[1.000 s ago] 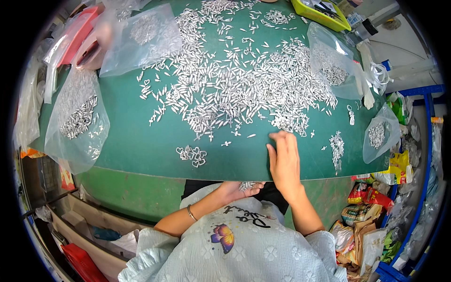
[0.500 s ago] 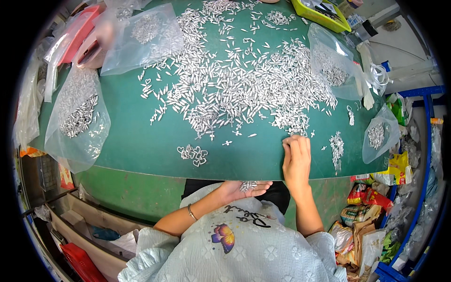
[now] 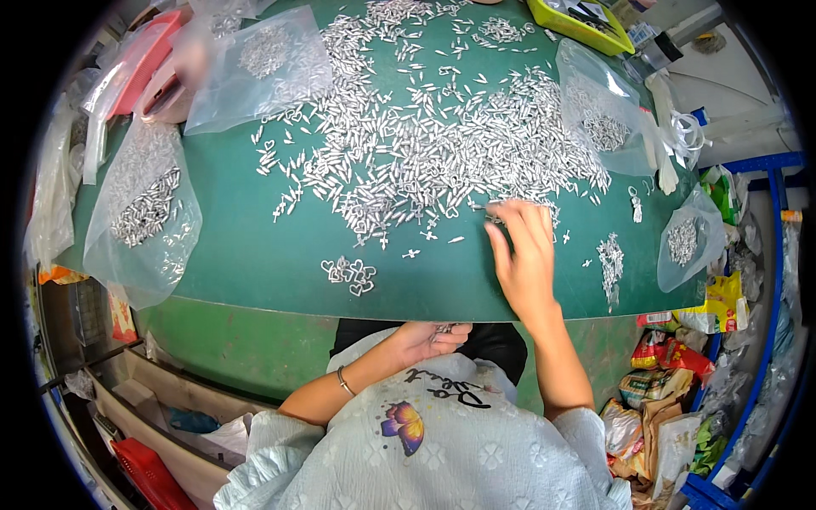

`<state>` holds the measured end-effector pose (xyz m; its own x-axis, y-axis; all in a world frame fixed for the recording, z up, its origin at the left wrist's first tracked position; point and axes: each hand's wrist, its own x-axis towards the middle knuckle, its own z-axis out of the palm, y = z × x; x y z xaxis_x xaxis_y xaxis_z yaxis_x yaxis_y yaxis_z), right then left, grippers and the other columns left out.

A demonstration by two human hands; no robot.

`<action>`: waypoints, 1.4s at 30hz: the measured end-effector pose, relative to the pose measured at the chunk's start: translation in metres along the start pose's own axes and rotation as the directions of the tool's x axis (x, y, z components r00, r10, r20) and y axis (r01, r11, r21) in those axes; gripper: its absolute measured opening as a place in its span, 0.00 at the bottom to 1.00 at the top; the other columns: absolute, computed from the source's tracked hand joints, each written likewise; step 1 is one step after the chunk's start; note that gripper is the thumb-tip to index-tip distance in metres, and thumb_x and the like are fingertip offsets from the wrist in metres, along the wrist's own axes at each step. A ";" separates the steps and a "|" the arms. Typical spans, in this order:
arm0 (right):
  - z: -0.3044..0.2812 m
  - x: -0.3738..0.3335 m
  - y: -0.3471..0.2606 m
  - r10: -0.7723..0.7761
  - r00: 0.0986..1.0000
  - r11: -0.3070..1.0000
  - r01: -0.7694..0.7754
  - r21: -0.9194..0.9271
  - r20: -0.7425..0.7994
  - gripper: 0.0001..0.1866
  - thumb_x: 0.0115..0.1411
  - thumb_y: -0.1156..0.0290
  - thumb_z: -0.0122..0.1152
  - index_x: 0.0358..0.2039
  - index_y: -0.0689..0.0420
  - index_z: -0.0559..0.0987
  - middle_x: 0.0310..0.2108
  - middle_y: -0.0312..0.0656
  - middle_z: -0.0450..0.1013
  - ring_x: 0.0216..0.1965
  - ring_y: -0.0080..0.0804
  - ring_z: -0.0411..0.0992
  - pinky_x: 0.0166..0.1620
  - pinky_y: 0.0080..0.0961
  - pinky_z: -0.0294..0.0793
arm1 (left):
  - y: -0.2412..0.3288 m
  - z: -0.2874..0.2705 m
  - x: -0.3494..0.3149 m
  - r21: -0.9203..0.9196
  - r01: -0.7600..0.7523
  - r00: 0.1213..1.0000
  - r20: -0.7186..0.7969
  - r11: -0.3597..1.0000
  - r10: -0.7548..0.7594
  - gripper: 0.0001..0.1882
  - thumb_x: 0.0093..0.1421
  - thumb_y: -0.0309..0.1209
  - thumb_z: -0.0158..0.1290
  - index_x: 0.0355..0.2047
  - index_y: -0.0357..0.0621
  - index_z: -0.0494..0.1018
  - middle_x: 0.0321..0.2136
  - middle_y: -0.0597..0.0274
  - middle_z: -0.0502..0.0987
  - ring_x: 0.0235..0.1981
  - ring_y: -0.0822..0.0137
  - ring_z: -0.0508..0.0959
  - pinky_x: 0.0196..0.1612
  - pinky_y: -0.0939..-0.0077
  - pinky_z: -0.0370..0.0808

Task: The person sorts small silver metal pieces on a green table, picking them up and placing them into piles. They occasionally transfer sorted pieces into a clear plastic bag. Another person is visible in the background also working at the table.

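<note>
A wide heap of small silver bullet-shaped metal pieces (image 3: 408, 161), mixed with heart-shaped ones, spreads over the green table (image 3: 246, 263). At the heap's near right edge is my right hand (image 3: 525, 255), palm down, fingers stretched and thumb apart, its fingertips touching loose pieces. My left hand (image 3: 432, 342) lies palm up just below the table's front edge. Its fingers are curled over several small silver pieces (image 3: 444, 328), which show only partly. A small group of silver hearts (image 3: 350, 275) sits apart, nearer the front edge. Cross-shaped pieces (image 3: 610, 263) form another small pile on the right.
Clear plastic bags of silver pieces stand on the left (image 3: 140, 217), upper left (image 3: 259, 72) and right (image 3: 599, 115), with a smaller bag (image 3: 687, 238) at the right edge. Far back is a yellow-green tray (image 3: 586, 30). A blue metal rack (image 3: 775, 255) rises beyond the table.
My right hand has moved forward onto the heap's near edge, its fingers now spreading. My left hand's fingers have curled over the pieces that lay on its flat palm.
</note>
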<state>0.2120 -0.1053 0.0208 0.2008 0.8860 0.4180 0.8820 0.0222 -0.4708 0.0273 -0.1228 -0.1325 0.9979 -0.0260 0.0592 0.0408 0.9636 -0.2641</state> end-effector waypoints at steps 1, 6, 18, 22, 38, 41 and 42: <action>0.010 0.012 0.004 -0.018 1.000 0.997 0.018 -0.079 0.001 0.07 0.54 0.78 0.62 0.35 0.61 0.77 0.39 0.45 0.70 0.39 0.44 0.66 0.43 0.38 0.65 | 0.001 -0.003 0.000 0.020 0.010 1.000 0.009 1.000 -0.010 0.13 0.70 0.38 0.43 0.45 0.43 0.69 0.32 0.63 0.72 0.25 0.77 0.68 0.24 0.84 0.69; 0.009 -0.001 0.001 -0.045 0.993 0.987 0.061 -0.149 0.108 0.06 0.54 0.75 0.62 0.31 0.60 0.76 0.40 0.43 0.68 0.40 0.42 0.64 0.43 0.37 0.63 | -0.001 0.046 0.003 0.331 0.096 0.830 -0.548 0.939 0.108 0.18 0.71 0.41 0.42 0.50 0.40 0.68 0.37 0.57 0.75 0.31 0.72 0.75 0.34 0.79 0.77; 0.022 -0.005 -0.008 -0.157 0.976 0.987 0.150 0.054 0.152 0.12 0.51 0.73 0.66 0.35 0.59 0.74 0.35 0.44 0.68 0.38 0.45 0.67 0.41 0.38 0.67 | -0.001 0.005 -0.005 -0.072 -0.013 0.996 0.083 0.997 0.019 0.19 0.70 0.45 0.40 0.47 0.43 0.69 0.38 0.59 0.74 0.26 0.74 0.68 0.23 0.82 0.65; -0.005 -0.042 -0.024 -0.204 0.891 0.972 0.136 0.192 0.406 0.11 0.50 0.76 0.66 0.33 0.61 0.74 0.35 0.44 0.69 0.38 0.44 0.67 0.41 0.37 0.68 | -0.001 0.032 -0.009 0.004 -0.063 0.962 -0.266 0.998 0.062 0.19 0.69 0.44 0.41 0.47 0.42 0.69 0.37 0.59 0.74 0.28 0.73 0.70 0.25 0.81 0.68; -0.033 -0.065 -0.020 -0.137 0.876 0.918 -0.064 0.392 0.462 0.09 0.50 0.80 0.65 0.33 0.61 0.76 0.34 0.46 0.71 0.37 0.44 0.70 0.41 0.36 0.71 | -0.008 0.095 0.009 0.267 0.043 0.701 -0.695 0.963 0.161 0.19 0.70 0.37 0.40 0.49 0.33 0.69 0.45 0.54 0.76 0.41 0.68 0.78 0.42 0.75 0.79; -0.029 -0.038 0.002 0.002 0.986 0.985 -0.031 0.169 0.169 0.14 0.52 0.75 0.66 0.39 0.59 0.77 0.45 0.44 0.70 0.46 0.46 0.67 0.49 0.37 0.66 | -0.007 0.054 0.003 0.230 0.016 0.885 -0.455 0.973 0.093 0.13 0.70 0.36 0.40 0.41 0.39 0.67 0.27 0.68 0.68 0.21 0.79 0.66 0.25 0.82 0.69; -0.030 -0.022 0.004 0.062 0.993 0.997 -0.066 0.029 0.105 0.16 0.52 0.74 0.66 0.43 0.58 0.77 0.48 0.44 0.69 0.50 0.47 0.66 0.52 0.38 0.64 | -0.005 0.050 0.002 0.248 0.031 0.898 -0.432 0.968 0.082 0.11 0.70 0.36 0.41 0.37 0.41 0.65 0.26 0.70 0.64 0.19 0.80 0.62 0.23 0.83 0.65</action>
<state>0.2242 -0.1383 0.0330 0.2096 0.9292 0.3042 0.8543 -0.0227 -0.5192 0.0267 -0.1145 -0.0826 0.9213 -0.0597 -0.3843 0.0583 0.9982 -0.0153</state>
